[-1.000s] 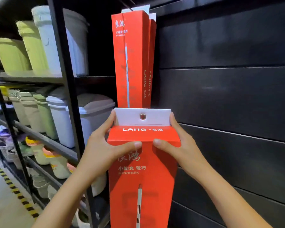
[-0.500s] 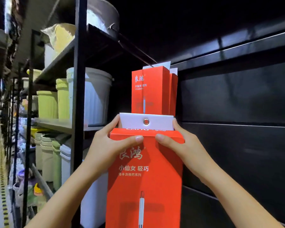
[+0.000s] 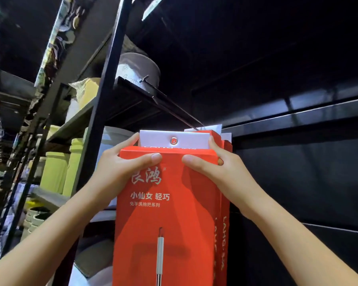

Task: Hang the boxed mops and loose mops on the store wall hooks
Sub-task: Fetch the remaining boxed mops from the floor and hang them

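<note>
Dark slat wall (image 3: 298, 172) fills the view from 1 to 5 o'clock. A black shelf rack (image 3: 103, 120) runs 7 to 12 o'clock, with green bins (image 3: 54, 172) at 9 and a grey bucket (image 3: 139, 67) on the top shelf at 11.

The red mop box (image 3: 165, 213) is upright from centre to 6 o'clock, raised in front of the wall and held in the air. The hung boxes (image 3: 225, 223) sit right behind it at its 3 o'clock side, overlapping or touching it; cannot tell which.

The left hand (image 3: 120, 172) grips the box's top corner at 9 o'clock, thumb flat across the front edge and fingers curled round the back. The right hand (image 3: 221, 172) mirrors it at 3 o'clock. Both are clamped on the box.

The white tab (image 3: 153, 139) sticks up from the box top at 12 o'clock, and the metal eyelet (image 3: 173, 140) is centred in it. A thin dark rod (image 3: 178, 110) slants down from 11 o'clock to the hung boxes' tabs. It is probably the hook, but too dark to confirm.

Judged step: lifting the box to hook height, not yet hung.

The next move needs the eyelet lined up with the hook tip, then the box pushed toward the wall and lowered. The hook tip is hidden behind the tab, so alignment is partly blind. Main risk is snagging the hung boxes.
</note>
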Motion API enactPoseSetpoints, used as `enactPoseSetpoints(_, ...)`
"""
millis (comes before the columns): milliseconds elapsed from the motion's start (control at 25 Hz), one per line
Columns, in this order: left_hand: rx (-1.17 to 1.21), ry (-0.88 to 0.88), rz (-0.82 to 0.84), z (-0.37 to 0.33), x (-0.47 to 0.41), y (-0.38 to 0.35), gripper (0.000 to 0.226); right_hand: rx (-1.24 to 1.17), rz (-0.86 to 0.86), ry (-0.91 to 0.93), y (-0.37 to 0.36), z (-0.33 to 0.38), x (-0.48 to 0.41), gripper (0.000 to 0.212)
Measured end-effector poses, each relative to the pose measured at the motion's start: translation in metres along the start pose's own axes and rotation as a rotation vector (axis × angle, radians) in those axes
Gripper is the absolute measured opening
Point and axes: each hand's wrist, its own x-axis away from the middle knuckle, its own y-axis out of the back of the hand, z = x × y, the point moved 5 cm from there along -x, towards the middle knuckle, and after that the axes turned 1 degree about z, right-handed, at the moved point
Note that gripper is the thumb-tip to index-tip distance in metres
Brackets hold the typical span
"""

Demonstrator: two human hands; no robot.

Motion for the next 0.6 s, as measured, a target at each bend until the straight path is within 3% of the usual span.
enactPoseSetpoints(120, -0.013, -0.032, -0.017, 0.003, -0.020, 0.021, 0.058, 0.060, -0.020, 0.015, -0.007, 0.014, -0.020, 0.129)
enactPoseSetpoints(320, 0.050, -0.078, -0.018, -0.003, -0.047, 0.054, 0.055, 0.107, -0.016, 0.050, -0.025, 0.038, -0.049, 0.113)
enactPoseSetpoints(360, 0.065, -0.080, -0.045, -0.003, -0.052, 0.061, 0.062, 0.099, -0.020, 0.049, -0.028, 0.042, -0.055, 0.096)
enactPoseSetpoints(440, 0.070, -0.063, -0.102, 0.000, -0.064, 0.072, 0.100, 0.097, -0.032, 0.045, -0.031, 0.051, -0.066, 0.059)
enactPoseSetpoints(480, 0.064, -0.056, -0.109, 0.002, -0.069, 0.075, 0.112, 0.098, -0.039, 0.046, -0.031, 0.053, -0.070, 0.058)
enactPoseSetpoints(600, 0.097, -0.075, -0.100, 0.000, -0.083, 0.082, 0.112, 0.140, -0.079, 0.046, -0.034, 0.056, -0.086, 0.063)
